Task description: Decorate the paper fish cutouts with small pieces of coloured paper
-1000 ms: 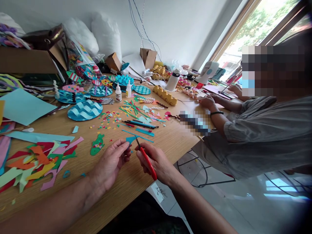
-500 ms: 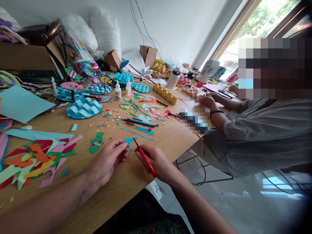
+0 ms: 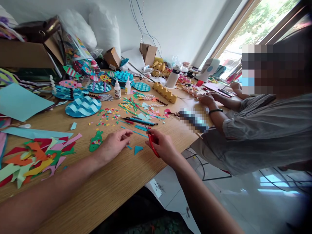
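Observation:
In the head view my right hand [image 3: 163, 144] is wrapped round a pair of scissors with red handles [image 3: 154, 148]. The dark blades point away over the table, beside a blue paper strip [image 3: 141, 128]. My left hand [image 3: 117, 140] hovers low over the wood, thumb and index finger apart, with nothing visible between them. Between the two hands a blue paper triangle [image 3: 138, 149] lies on the table, with a small blue scrap [image 3: 129, 147] to its left. A green paper fish [image 3: 96, 141] lies just left of my left hand.
Coloured paper offcuts [image 3: 36, 157] cover the left side. Several pens [image 3: 138, 121] lie beyond my hands, with glue bottles [image 3: 117, 90] and blue wavy discs [image 3: 83, 106] behind them. At the right sits another person in a grey top [image 3: 263, 123]. The table edge runs close to my right arm.
The blue triangle has left my left hand and now lies on the table. My left hand has moved slightly forward; my right hand with the scissors has shifted forward and right.

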